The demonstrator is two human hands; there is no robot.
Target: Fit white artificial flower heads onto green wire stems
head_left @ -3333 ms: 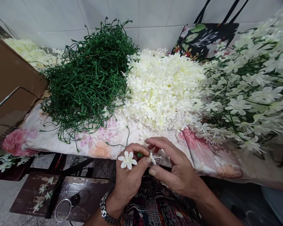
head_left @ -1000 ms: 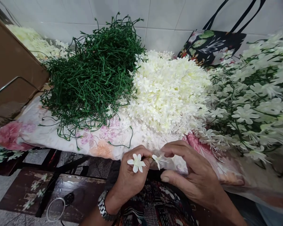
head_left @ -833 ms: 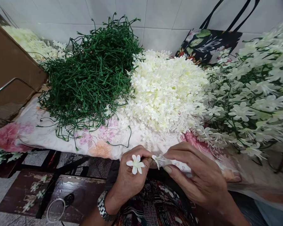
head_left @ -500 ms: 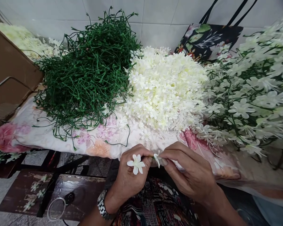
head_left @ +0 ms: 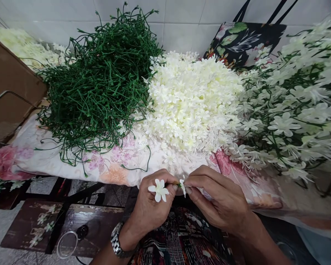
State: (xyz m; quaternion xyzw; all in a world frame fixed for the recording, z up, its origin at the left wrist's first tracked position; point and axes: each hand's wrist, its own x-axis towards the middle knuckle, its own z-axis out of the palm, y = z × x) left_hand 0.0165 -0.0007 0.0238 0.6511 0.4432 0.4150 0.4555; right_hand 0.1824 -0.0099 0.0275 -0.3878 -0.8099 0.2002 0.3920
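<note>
Low in the middle of the head view, my left hand [head_left: 154,197] pinches a green artificial flower stem [head_left: 178,185] between thumb and forefinger. One white flower [head_left: 158,190] shows over the back of that hand. A second white flower [head_left: 182,186] sits at the stem's tip, seen edge-on. My right hand [head_left: 219,197] is closed, thumb and forefinger pinching at this flower's far side; what lies between those fingertips is too small to make out. Beyond the hands are a heap of green stems [head_left: 99,84] and a heap of loose white blossoms [head_left: 193,99].
A floral cloth [head_left: 114,173] covers the work surface. Assembled white flowers [head_left: 285,123] crowd the right side, before a black floral bag [head_left: 245,44]. A cardboard box [head_left: 13,84] stands at left. Below are dark wooden boards [head_left: 91,224] and a clear plastic ring [head_left: 67,244].
The flower between my hands has turned slightly more edge-on, and my right fingertips have shifted a little. The whole view has moved slightly.
</note>
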